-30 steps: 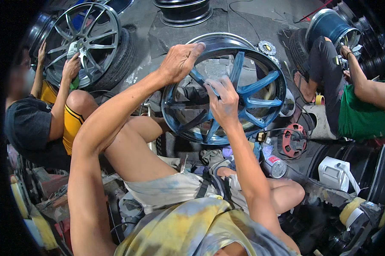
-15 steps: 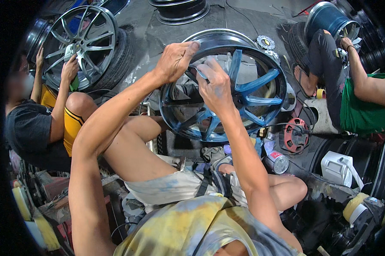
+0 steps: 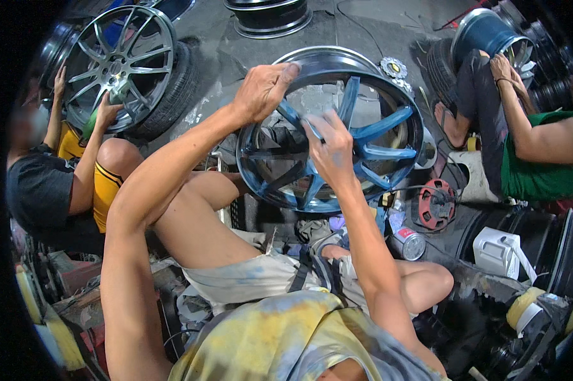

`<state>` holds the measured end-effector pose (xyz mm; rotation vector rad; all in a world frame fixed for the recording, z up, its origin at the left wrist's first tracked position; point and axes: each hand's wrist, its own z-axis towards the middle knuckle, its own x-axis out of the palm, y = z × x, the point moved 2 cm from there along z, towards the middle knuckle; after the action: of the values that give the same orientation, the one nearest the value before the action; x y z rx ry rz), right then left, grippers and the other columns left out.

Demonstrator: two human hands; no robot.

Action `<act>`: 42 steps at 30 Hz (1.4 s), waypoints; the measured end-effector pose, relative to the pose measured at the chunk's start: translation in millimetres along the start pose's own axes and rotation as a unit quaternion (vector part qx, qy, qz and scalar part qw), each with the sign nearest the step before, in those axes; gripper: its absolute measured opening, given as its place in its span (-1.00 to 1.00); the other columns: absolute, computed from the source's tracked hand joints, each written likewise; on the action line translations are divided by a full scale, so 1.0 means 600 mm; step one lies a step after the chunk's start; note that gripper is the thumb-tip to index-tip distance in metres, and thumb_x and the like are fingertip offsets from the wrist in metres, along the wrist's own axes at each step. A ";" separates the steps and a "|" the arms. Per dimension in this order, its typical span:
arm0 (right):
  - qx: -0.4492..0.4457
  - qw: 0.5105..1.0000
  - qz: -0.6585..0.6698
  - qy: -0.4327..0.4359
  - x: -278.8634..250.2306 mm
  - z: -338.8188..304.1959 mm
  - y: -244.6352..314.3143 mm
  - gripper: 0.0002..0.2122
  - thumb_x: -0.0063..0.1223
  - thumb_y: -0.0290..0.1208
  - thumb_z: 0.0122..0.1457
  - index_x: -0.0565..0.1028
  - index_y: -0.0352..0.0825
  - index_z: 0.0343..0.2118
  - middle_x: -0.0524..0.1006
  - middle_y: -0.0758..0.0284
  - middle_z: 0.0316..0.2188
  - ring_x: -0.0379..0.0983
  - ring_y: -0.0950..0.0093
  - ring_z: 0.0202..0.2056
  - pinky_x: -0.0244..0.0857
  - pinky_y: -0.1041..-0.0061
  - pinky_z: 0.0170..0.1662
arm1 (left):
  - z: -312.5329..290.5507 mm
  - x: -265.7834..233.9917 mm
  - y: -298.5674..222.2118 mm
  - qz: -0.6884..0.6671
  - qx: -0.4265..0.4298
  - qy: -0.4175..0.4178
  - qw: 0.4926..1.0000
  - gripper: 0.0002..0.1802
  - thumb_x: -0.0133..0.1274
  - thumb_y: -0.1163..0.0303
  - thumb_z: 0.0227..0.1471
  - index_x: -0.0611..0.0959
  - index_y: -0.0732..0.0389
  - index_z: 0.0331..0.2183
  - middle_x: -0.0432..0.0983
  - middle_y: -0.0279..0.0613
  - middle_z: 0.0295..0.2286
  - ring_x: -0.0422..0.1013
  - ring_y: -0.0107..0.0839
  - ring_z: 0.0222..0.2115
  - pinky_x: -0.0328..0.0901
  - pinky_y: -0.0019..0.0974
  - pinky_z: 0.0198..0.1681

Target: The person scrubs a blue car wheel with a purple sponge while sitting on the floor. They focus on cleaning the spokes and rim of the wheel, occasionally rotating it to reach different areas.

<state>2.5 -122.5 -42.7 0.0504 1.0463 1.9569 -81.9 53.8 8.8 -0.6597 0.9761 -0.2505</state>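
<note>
A blue and black alloy wheel (image 3: 380,124) stands tilted before me, its spokes facing me. At its upper left, my left hand (image 3: 261,94) is closed round the rim's edge, thumb on top. My right hand (image 3: 330,145) is over the spokes left of the wheel's middle, with curled fingers slightly smeared by motion. What those fingers press or hold against the spoke is hidden. Pale dust marks the back of this hand. Behind the wheel's top edge shows a bright metal rim (image 3: 318,57).
At left a person works on a grey wheel (image 3: 118,76); at right another sits beside a blue wheel barrel (image 3: 480,35). A red perforated disc (image 3: 436,204), a can (image 3: 408,244) and a white jug (image 3: 495,253) lie to my right. Cables cross the floor.
My right hand has slid right and slightly down across the spokes. My left hand keeps its grip on the rim. The right-hand person's arm and hand have shifted left.
</note>
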 end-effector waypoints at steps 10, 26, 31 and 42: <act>-0.045 0.998 -0.033 -0.039 0.019 0.004 0.000 -0.64 0.12 -0.76 -0.08 0.58 -0.41 -0.14 0.47 0.18 -0.38 0.45 0.14 -0.29 0.37 0.24 -0.22 | 0.019 0.004 0.003 0.011 0.009 -0.009 1.000 -0.23 -0.37 -0.11 0.41 0.45 0.40 -0.54 0.29 0.12 -0.64 0.22 0.00 -0.59 0.21 -0.03 -0.43; -0.058 0.996 -0.063 0.001 0.009 -0.003 -0.005 -0.56 0.09 -0.76 -0.18 0.54 -0.46 -0.12 0.45 0.15 -0.34 0.43 0.13 -0.26 0.37 0.20 -0.17 | 0.024 0.009 0.017 -0.005 -0.034 -0.021 0.999 -0.17 -0.37 -0.19 0.38 0.41 0.39 -0.58 0.23 0.07 -0.67 0.16 -0.09 -0.61 0.17 -0.03 -0.43; -0.121 0.992 -0.039 0.001 0.025 0.057 0.017 -0.63 0.13 -0.75 -0.13 0.56 -0.46 -0.16 0.45 0.18 -0.36 0.43 0.16 -0.29 0.38 0.22 -0.21 | 0.019 0.012 0.025 -0.022 -0.033 -0.037 0.999 -0.19 -0.37 -0.19 0.38 0.42 0.42 -0.54 0.23 0.10 -0.64 0.16 -0.08 -0.58 0.18 -0.02 -0.41; -0.100 0.993 -0.061 -0.028 0.014 0.019 0.002 -0.72 0.17 -0.68 -0.01 0.60 -0.43 -0.17 0.49 0.17 -0.42 0.45 0.13 -0.36 0.36 0.23 -0.25 | 0.020 0.016 0.024 -0.031 -0.037 -0.033 0.998 -0.21 -0.36 -0.16 0.39 0.42 0.41 -0.53 0.23 0.08 -0.65 0.15 -0.11 -0.58 0.18 -0.04 -0.42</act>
<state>1.2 -109.1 -37.4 -0.0675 0.7946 1.9285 -68.2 65.4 -2.2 -0.7630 0.9049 -0.2470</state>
